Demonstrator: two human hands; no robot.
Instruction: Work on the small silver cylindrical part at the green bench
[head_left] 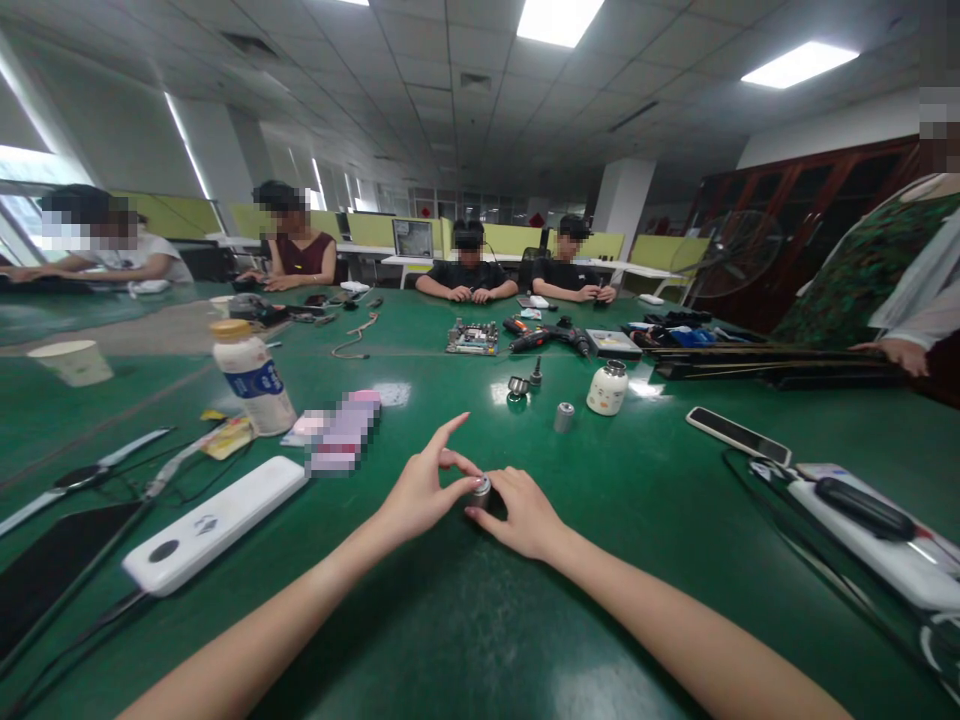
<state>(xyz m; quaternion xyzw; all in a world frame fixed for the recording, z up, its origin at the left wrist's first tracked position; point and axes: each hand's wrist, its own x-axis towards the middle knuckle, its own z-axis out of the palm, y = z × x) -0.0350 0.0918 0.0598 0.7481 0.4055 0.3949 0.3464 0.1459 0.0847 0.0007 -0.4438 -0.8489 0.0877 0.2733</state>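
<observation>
A small grey metal cylinder [481, 492] stands on the green table between my hands, partly covered by fingers. My right hand [521, 515] is closed round its side, with the thumb in front. At its top rim, the thumb and a bent finger of my left hand [420, 490] pinch together, while the index finger points up and away. Beyond them stands a second grey cylinder [564, 417], next to a white bottle [607, 390] with a face drawn on it. A shiny metal cup-like part [517, 387] and a small dark upright part [535, 373] lie farther back.
To the left are a milk bottle [251, 380], a pink phone-like item [346, 430], a white power strip [217, 525] and a paper cup [71, 362]. A phone [739, 436] and another power strip [862, 530] lie right. A circuit board [472, 338] and drill [551, 337] sit ahead; several people surround the table.
</observation>
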